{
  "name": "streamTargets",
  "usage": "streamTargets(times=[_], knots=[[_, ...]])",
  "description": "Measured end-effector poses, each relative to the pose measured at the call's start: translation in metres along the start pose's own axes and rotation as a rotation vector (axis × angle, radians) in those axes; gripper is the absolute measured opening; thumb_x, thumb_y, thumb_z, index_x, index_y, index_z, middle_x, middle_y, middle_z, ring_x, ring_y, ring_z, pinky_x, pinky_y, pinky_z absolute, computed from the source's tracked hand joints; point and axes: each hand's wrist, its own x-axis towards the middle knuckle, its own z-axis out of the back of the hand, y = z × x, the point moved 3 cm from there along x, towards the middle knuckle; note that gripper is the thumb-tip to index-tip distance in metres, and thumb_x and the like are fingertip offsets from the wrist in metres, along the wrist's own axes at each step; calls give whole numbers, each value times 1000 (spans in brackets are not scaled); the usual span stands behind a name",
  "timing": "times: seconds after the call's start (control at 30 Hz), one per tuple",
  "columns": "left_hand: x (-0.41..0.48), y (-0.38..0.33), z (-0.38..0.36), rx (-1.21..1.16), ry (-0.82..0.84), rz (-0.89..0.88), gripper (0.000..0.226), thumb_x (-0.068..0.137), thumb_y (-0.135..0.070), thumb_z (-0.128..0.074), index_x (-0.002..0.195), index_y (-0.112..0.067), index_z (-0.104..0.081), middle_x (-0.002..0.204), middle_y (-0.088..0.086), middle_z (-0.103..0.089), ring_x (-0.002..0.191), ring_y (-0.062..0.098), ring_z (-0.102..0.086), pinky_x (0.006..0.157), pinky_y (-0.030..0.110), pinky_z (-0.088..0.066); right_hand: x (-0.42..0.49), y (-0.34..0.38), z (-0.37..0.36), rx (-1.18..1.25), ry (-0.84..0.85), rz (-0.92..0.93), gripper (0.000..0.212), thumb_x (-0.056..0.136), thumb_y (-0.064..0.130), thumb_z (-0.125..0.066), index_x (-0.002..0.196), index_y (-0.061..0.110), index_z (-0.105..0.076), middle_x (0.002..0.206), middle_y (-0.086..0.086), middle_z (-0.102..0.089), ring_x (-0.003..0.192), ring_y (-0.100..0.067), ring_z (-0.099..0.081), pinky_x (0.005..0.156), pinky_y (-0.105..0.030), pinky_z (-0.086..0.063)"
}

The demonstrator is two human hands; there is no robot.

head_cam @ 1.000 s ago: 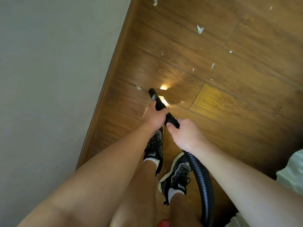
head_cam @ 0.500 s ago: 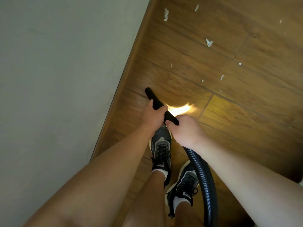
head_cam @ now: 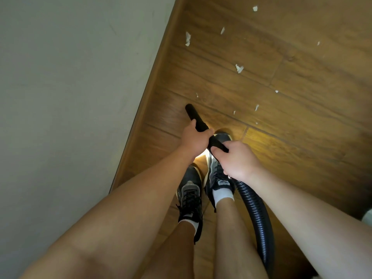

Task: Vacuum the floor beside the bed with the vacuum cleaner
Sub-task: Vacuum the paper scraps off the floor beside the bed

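A black vacuum nozzle tube (head_cam: 194, 117) points down at the brown wood-look floor (head_cam: 302, 121) close to the skirting board. My left hand (head_cam: 194, 140) grips the tube near its front end. My right hand (head_cam: 235, 160) grips it just behind, where the ribbed black hose (head_cam: 257, 216) begins and runs back past my right leg. Several white paper scraps (head_cam: 239, 68) lie scattered on the floor ahead of the nozzle, the nearest small one (head_cam: 197, 95) just beyond its tip.
A pale wall (head_cam: 70, 97) fills the left side, meeting the floor at a wooden skirting board (head_cam: 153, 81). My two feet in dark sneakers (head_cam: 190, 194) stand under my hands. A sliver of white bedding (head_cam: 367, 218) shows at the right edge.
I have stepped forward along the wall, so more scraps have come into view ahead. The scrap by the nozzle tip a second ago is gone. Both hands keep their grip.
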Motion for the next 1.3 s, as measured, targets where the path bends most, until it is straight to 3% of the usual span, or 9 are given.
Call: streamTargets(times=[0.37,0.57,0.83,0.9,0.97,1.03,1.1,1.2,1.3], knots=[[2,-8,-28,63,-25,0,83,90,-30,-72,159,-16,-28,125,-4,-53,114,19,-59,99,34,-50,1,-27,12,108,-15,-19,36,99,42,-55,79,14,-65,70,-9,-69,62,-29,-69,59,-41,-57],[-4,-14,-51,96,-10,3,82,91,-29,-72,159,-15,-28,135,8,-59,121,24,-60,107,40,-48,-6,-43,25,145,-21,-39,38,99,43,-55,89,9,-69,74,-15,-72,66,-33,-69,61,-43,-57],[-13,-22,-88,86,91,32,80,92,-22,-71,158,-10,-28,127,10,-62,112,28,-65,102,44,-53,-20,-68,43,212,-50,-78,39,99,40,-56,86,5,-68,65,-13,-66,68,-38,-68,62,-46,-56],[-15,-24,-97,105,113,33,65,92,-19,-70,150,-11,-42,120,8,-64,110,29,-66,99,44,-54,-23,-75,48,239,-59,-89,40,99,40,-56,87,4,-67,66,-12,-64,69,-39,-68,63,-47,-56],[-17,-26,-105,129,131,27,28,92,-17,-70,119,-18,-60,103,4,-66,100,27,-66,84,38,-58,-26,-82,52,256,-64,-105,40,100,41,-56,86,5,-66,65,-11,-62,69,-39,-68,63,-47,-56],[-17,-26,-110,135,155,28,18,92,-15,-69,109,-13,-62,96,5,-66,86,24,-65,71,38,-58,-30,-87,54,268,-61,-119,40,100,41,-55,81,8,-64,63,-8,-62,67,-37,-68,62,-46,-57],[-19,-26,-117,141,182,36,19,93,-14,-68,110,-10,-62,97,7,-66,82,23,-65,72,41,-59,-33,-94,56,289,-66,-135,40,100,43,-55,78,10,-63,61,-7,-62,65,-36,-68,62,-46,-57],[-21,-26,-129,164,211,38,23,94,-15,-68,114,-12,-59,103,8,-68,83,22,-68,64,32,-59,-38,-105,58,303,-82,-154,41,100,44,-54,82,9,-65,62,-8,-64,65,-36,-68,61,-47,-57],[-26,-24,-140,187,240,65,55,94,-16,-69,144,-11,-45,102,2,-66,92,26,-70,76,36,-62,-43,-115,58,331,-113,-165,45,99,46,-54,82,5,-63,66,-15,-68,64,-39,-68,59,-49,-56]])
